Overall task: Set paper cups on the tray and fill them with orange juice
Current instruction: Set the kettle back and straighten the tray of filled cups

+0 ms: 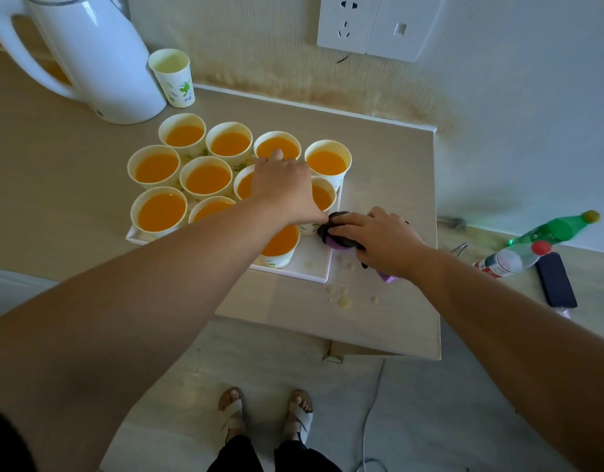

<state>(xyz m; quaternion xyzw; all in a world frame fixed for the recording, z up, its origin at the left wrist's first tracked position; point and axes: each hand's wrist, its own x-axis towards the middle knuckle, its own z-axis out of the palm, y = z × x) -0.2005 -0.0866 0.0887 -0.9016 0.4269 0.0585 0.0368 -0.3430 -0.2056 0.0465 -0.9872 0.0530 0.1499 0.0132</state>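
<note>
A beige counter [55,206] stands against a white wall with a socket [348,22].

1. Far left: a white kettle [99,63] stands on the counter. A single paper cup [174,80] stands just beside it, off the tray.
2. Centre: a white tray [314,265] holds paper cups [157,168] in close rows, each filled with orange juice [208,178].
3. The left hand [283,189] reaches palm-down over the cups on the right side of the tray. Whether it grips a cup cannot be determined.
4. The right hand [382,240] has its fingers bent over a dark cloth [334,236] and presses it at the tray's right edge.
5. Pale drops [343,299] lie on the counter near the tray's front corner.
6. Far right: a green bottle [559,228], a clear bottle [508,260] and a dark phone [556,281] lie close together.
</note>
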